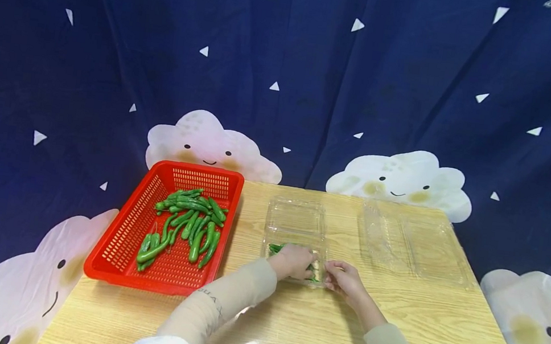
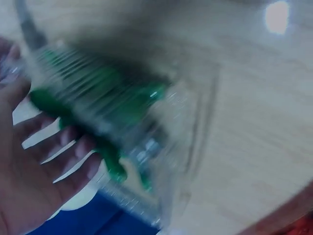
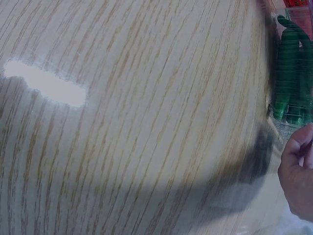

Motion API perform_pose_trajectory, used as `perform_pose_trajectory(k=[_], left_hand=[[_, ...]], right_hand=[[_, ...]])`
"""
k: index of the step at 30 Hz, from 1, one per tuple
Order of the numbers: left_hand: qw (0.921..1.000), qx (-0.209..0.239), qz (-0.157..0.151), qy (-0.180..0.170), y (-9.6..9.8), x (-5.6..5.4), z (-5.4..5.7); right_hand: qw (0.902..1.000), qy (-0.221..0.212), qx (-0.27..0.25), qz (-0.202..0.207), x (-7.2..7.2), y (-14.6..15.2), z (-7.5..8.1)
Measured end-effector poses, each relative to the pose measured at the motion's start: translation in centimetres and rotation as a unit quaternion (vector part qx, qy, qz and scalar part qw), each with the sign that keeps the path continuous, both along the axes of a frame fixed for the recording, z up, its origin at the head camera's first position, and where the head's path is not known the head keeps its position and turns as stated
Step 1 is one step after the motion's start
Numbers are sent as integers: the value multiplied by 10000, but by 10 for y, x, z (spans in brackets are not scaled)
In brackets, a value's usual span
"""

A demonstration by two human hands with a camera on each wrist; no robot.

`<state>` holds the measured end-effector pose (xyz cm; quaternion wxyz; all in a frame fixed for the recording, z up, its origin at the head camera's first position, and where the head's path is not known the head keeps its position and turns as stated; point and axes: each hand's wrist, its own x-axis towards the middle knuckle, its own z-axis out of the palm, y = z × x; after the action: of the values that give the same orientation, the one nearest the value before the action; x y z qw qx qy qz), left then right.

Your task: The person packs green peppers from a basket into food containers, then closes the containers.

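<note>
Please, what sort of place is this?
Perhaps a makeshift indoor workspace: a wood-grain table holds a red basket of green peppers and clear plastic containers, with a cloud-patterned curtain behind.

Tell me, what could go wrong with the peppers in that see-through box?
The left hand is over the green peppers, so pressing hard might bruise them. The right hand pinches the edge of the clear box; a tug could tip it and spill them. The lid is open, and a pepper poking up might stop it closing.
</note>
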<state>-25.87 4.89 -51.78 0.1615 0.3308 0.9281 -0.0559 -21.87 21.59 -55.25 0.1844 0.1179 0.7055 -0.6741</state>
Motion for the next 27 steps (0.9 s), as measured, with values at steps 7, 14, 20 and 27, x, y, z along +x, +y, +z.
perform_pose_trajectory(k=[7,14,20,27], left_hand=[[9971,731,206,-55,-14,-19,47],[9848,1239,323,1175,-58,-44,98],[9695,1492,1142,1570,-111,-62,99],[9522,1386,2519,1036,-172,-76,67]], right_hand=[[9999,-53,-37,-145,-4,-2,-3],[9999,-63,-29,-127,-4,-1,-2],[9999,-62,-18,-124,-5,-2,-3],[9999,39,-157,-41,-3,0,-3]])
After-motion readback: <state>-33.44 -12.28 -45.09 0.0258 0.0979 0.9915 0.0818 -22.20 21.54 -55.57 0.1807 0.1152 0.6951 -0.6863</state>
